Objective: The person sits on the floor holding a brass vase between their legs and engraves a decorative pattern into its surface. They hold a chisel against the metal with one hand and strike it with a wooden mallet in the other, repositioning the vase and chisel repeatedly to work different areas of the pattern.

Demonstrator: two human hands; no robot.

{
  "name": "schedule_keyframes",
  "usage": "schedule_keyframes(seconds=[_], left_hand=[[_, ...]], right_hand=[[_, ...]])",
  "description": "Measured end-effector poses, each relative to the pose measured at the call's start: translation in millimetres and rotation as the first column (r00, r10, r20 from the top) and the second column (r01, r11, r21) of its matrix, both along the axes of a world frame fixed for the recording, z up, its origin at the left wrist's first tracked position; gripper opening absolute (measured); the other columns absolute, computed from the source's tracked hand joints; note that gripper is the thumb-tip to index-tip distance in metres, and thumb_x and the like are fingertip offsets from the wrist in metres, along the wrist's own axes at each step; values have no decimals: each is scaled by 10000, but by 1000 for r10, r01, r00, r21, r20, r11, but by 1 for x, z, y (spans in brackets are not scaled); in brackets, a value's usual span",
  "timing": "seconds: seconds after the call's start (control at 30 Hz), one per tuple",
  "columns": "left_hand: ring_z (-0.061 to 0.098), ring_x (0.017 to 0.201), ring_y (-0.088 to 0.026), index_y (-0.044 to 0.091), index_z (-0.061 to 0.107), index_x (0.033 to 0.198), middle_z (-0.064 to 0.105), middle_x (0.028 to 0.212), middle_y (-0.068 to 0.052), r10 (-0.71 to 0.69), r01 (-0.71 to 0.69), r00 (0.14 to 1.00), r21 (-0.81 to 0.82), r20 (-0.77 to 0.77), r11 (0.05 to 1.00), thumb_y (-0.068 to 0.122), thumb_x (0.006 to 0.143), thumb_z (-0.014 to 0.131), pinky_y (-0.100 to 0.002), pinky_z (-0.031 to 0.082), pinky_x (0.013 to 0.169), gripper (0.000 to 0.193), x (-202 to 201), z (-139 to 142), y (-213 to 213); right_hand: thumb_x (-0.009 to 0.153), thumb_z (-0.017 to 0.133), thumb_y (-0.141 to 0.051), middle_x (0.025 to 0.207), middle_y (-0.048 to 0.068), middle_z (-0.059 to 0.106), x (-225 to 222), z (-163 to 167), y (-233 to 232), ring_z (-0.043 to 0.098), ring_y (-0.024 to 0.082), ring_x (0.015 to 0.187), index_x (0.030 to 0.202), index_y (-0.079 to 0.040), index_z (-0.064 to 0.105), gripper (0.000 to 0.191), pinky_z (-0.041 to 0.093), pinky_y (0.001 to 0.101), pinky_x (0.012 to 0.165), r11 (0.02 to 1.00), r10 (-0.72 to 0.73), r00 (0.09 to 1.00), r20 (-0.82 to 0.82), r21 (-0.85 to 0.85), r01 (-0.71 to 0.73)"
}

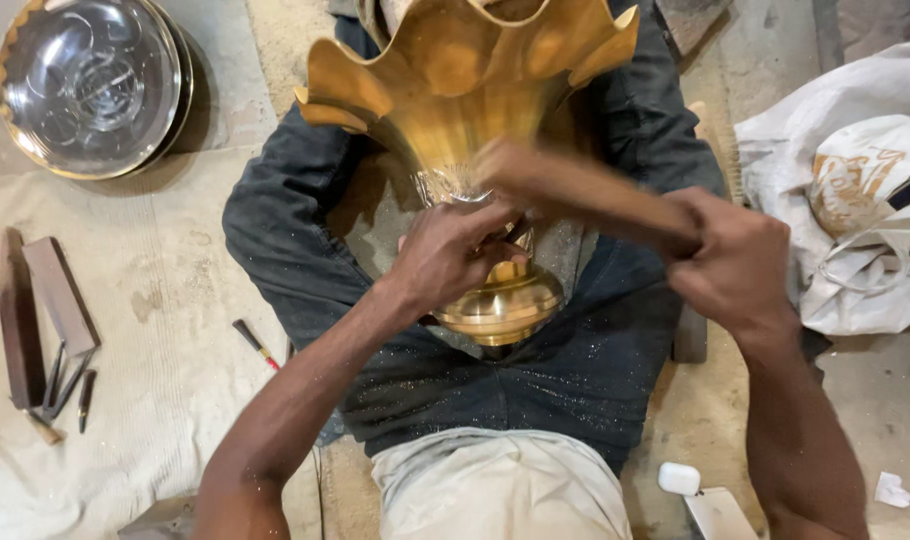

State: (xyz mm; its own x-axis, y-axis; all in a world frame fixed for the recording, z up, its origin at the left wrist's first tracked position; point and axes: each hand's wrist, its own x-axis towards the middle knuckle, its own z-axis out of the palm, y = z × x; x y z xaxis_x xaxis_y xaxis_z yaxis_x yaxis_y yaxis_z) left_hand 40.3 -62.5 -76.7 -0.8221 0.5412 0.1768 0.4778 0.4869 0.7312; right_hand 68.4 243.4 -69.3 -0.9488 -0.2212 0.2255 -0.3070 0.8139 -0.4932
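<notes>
On the dusty workshop floor I sit with a fluted brass vase [465,90] lying across my lap, my left hand [450,250] gripping its narrow neck to steady it while my right hand [735,260] clenches a blurred wooden mallet [575,190] against it.

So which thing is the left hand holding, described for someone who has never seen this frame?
Start at the dark trousers filling the middle of the view. On the lap stands a golden brass vase with a wavy flared rim; the left hand grips its narrow neck above the round base. Unlike the flat silver dish at upper left, it is tall and fluted.
</notes>
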Motion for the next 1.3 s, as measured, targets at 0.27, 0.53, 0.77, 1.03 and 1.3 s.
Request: schedule_keyframes(seconds=[0.27, 0.53, 0.77, 1.03, 1.3], left_hand=[[733, 714, -223, 94, 706, 1153, 760, 887, -81, -13, 14, 1000, 20, -22, 1000, 261, 879, 790, -416, 566, 617, 332, 2, 15, 0], [738, 675, -212, 98, 720, 1114, 776, 829, -78, 2, -2, 1000, -51, 1, 999, 289, 872, 785, -418, 580, 612, 315, 3, 3, -3], [778, 756, -206, 129, 723, 1133, 788, 991, -76, -7, 10, 999, -79, 37, 997, 187, 961, 702, -368, 666, 652, 182, 6, -12, -9], [776, 782, -226, 111, 730, 1149, 793, 1020, -97, -8, 9, 999, -41, 32, 999, 273, 889, 760, -408, 654, 681, 308, 15, -9, -10], [778, 741, -217, 111, 730, 1171, 792, 1052, -97, -25, 25, 998, -2, 62, 1000, 262, 910, 740, -407, 657, 717, 302, 14, 0, -12]], right_hand=[[766, 792, -128, 826, 130, 709, 4, -7, -1, 677, 311, 723, 1066, -110, 701, 314, 542, 419, 680, 978, -33, 982, 185, -198, 70], [693, 727, -105, 841, 147, 701, 3, -6, -2, 678, 342, 741, 1079, -102, 707, 387, 546, 429, 675, 975, -38, 988, 148, -209, 69], [758, 730, -241, 847, 152, 747, 6, 2, -8, 678, 326, 731, 1087, -112, 696, 355, 547, 434, 650, 982, -33, 991, 131, -181, 57], [685, 690, -164, 844, 168, 744, 12, 18, -18, 728, 365, 736, 1088, -111, 687, 406, 560, 462, 676, 995, -26, 997, 70, -92, 33], [718, 736, -157, 821, 153, 737, 12, 13, -21, 739, 347, 764, 1053, -123, 690, 340, 567, 473, 710, 997, -71, 971, 227, -11, 75]])
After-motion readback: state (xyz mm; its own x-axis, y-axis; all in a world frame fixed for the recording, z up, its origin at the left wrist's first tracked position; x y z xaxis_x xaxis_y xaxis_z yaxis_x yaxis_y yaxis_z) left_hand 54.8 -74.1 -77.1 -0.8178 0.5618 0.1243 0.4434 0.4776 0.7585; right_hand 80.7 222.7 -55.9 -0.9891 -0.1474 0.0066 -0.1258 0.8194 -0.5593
